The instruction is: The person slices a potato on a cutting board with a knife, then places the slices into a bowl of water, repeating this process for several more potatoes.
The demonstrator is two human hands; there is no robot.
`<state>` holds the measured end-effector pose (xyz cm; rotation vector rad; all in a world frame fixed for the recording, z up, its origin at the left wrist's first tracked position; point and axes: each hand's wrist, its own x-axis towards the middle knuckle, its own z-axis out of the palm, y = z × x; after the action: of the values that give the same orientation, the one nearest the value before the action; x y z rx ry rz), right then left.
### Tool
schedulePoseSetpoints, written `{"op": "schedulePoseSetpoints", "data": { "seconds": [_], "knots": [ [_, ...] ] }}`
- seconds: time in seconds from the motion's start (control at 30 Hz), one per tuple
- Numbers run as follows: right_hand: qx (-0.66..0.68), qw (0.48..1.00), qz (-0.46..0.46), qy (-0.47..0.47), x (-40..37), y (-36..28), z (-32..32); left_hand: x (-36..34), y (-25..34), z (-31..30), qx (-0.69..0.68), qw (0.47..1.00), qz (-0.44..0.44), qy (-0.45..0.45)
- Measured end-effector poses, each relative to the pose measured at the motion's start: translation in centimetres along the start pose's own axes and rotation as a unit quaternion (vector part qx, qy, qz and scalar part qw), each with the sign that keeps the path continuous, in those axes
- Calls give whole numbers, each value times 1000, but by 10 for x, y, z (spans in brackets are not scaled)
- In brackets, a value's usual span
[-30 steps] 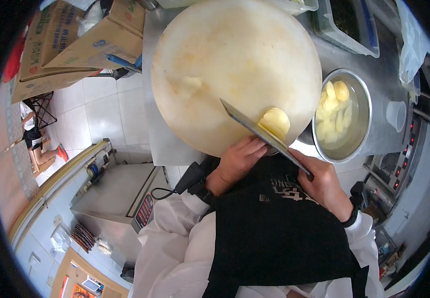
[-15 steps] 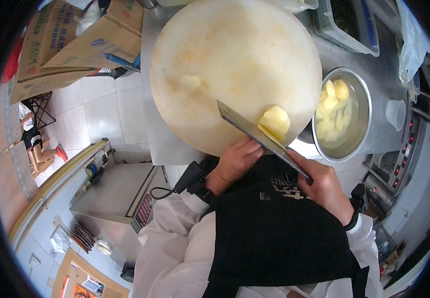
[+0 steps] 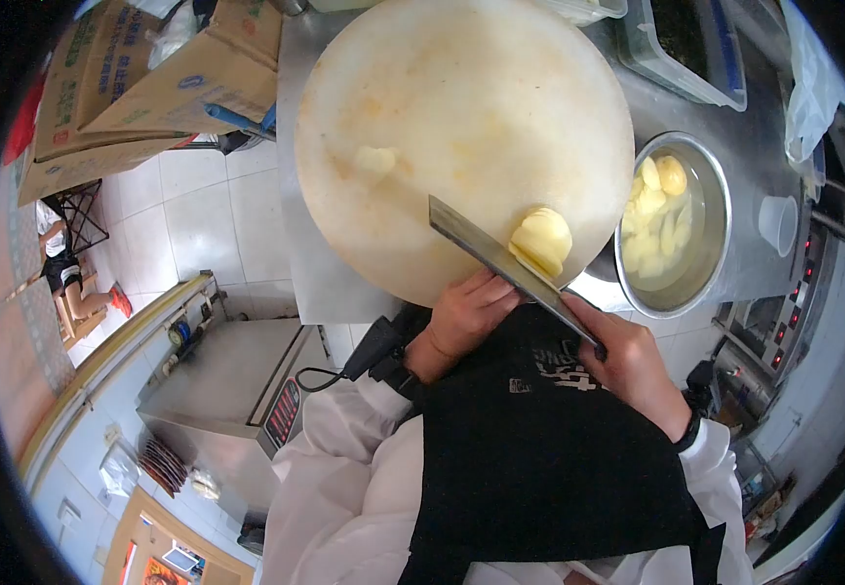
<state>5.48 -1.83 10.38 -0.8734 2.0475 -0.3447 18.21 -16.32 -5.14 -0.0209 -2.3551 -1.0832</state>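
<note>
My right hand (image 3: 629, 356) is wrapped round the handle of a cleaver (image 3: 500, 258). The blade slants up and to the left over the near edge of a round chopping board (image 3: 422, 107). On the other side of the blade, my left hand (image 3: 466, 317) rests with its fingers curled close against the steel. What lies under those fingers is hidden. A stack of thin potato slices (image 3: 544, 240) leans together just right of the blade. One pale slice (image 3: 375, 160) lies apart on the left of the board.
Right of the board stands a metal bowl (image 3: 725, 234) with peeled potatoes (image 3: 651, 200) in water. Beyond it are a clear plastic cup (image 3: 778, 222) and a plastic tub (image 3: 681, 83). Cardboard boxes (image 3: 169, 88) are at the upper left. A person (image 3: 61, 253) sits at the far left.
Hardly anything differs. The cleaver's handle end and my right hand have shifted very slightly, and the stack of slices has moved a touch to the right.
</note>
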Motion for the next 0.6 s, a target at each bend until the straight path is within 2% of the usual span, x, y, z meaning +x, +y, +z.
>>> {"op": "schedulePoseSetpoints", "data": {
  "seconds": [0.03, 0.1, 0.2, 0.33, 0.5, 0.6],
  "knots": [
    [0, 1000, 1, 1, 5, 3, 5, 0, -1, 1, 3, 1000, 1, 5],
    [5, 995, -55, 85, 18, 14, 22, 0, 0, 0, 7, 1000, 3, 9],
    [28, 990, -84, 111, 19, 19, 24, 1, 0, -1, 4, 1000, -4, -12],
    [40, 993, -69, 93, 6, 15, 13, 4, 2, -3, 8, 1000, -5, -5],
    [27, 999, -32, 23, 1, 4, 3, 0, -2, -2, -6, 1000, 9, -15],
    [31, 999, -19, 31, 5, 3, 5, 3, 1, -4, 12, 1000, 4, -8]
  ]
}}
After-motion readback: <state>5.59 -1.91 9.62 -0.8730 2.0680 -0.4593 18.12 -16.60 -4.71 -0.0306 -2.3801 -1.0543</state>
